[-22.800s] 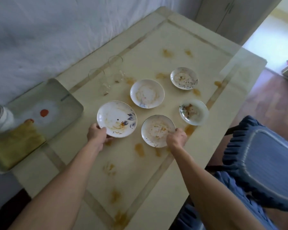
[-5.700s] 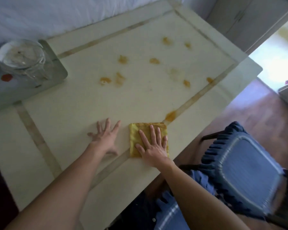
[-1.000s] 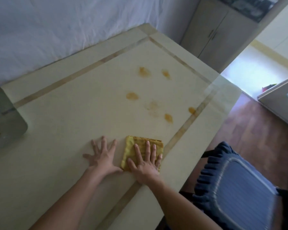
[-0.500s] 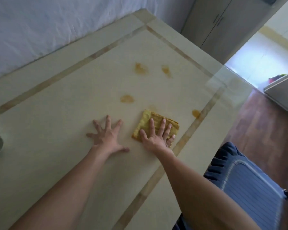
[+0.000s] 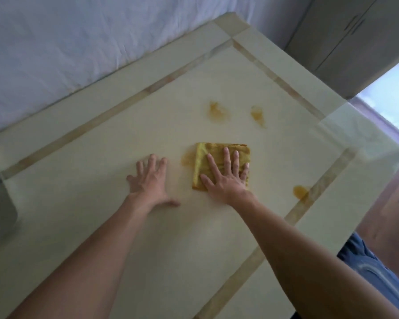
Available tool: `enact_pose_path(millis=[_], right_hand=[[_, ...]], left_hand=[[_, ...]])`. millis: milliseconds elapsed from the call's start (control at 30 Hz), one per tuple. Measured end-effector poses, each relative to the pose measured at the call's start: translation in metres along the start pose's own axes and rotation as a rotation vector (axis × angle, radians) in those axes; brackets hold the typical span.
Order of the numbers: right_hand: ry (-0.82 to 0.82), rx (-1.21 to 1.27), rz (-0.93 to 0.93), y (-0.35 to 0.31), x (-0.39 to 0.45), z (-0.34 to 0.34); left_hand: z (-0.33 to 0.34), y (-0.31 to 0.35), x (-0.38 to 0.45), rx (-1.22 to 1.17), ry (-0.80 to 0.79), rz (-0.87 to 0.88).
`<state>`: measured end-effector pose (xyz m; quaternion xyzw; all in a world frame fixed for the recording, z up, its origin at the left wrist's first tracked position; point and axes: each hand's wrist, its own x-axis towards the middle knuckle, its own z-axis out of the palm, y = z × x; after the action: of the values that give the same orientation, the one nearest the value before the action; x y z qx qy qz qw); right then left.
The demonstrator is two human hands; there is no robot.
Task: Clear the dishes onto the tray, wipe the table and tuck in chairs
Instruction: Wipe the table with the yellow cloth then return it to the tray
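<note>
No dishes are seen on the table (image 5: pixel 101 226); wiping is under way. The right hand (image 5: pixel 226 178) is pressed flat on the yellow cloth (image 5: pixel 207 155), the left hand (image 5: pixel 149 178) is spread empty; three stains (image 5: pixel 218 111) remain, and chair tucking is judged outstanding.

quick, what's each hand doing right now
Left hand: open, flat on the table, holding nothing.
Right hand: open, palm pressed on the yellow cloth.

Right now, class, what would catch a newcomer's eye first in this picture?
The yellow cloth at mid-table, pressed flat under the right hand, with the left hand spread on the table beside it. Next, the orange stains: two beyond the cloth and one to its right.
</note>
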<state>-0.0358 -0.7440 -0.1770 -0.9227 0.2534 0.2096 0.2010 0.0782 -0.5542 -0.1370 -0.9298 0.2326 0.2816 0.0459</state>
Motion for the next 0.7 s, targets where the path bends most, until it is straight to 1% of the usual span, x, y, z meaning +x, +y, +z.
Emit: enact_pose_path(millis=[67,133,267,400,533,700], right_hand=[[0.027,-0.083,-0.117,-0.01,-0.019,0.015],[0.035,-0.127,-0.18,-0.019,-0.018,0.017],[0.01,-0.135,-0.221,-0.051,0.033,-0.009],[-0.014,-0.158,-0.271,-0.09,0.088,-0.031],[-0.009,-0.162,-0.316,-0.083,0.081,-0.03],[-0.012,-0.152,-0.308,-0.049,0.039,-0.018]], left_hand=[[-0.005,-0.007,0.007,-0.028,-0.002,-0.047],[-0.008,-0.003,0.011,-0.045,-0.008,-0.064],[-0.009,0.009,0.008,-0.034,-0.041,-0.093],[-0.007,0.004,0.011,-0.009,-0.041,-0.119],[-0.008,0.002,0.011,-0.027,-0.066,-0.134],[-0.013,0.003,0.012,-0.092,-0.061,-0.151]])
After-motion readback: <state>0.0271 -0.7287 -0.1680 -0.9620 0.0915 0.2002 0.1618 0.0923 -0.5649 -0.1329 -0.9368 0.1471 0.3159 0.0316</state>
